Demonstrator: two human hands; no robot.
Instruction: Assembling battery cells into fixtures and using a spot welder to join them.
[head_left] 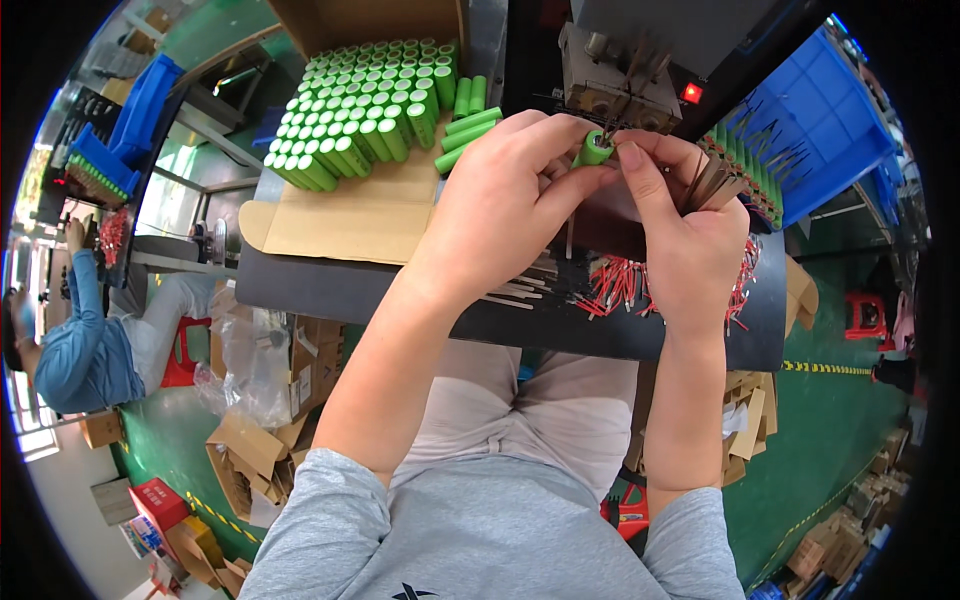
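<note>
My left hand is closed around a green cylindrical battery cell, whose end is tilted up toward me. Close against it, my right hand pinches near the cell's end with thumb and forefinger. A bunch of thin metal strips is gripped in that right hand; whether one strip touches the cell is too small to tell. Both hands are just in front of a spot welder with thin metal rods. Below them, red and white wire leads lie in a heap beside loose metal strips.
Many green cells stand upright on an opened cardboard box, with several lying loose. More cells with strips stand right, next to a blue bin. A seated person works far left. Cartons are on the floor.
</note>
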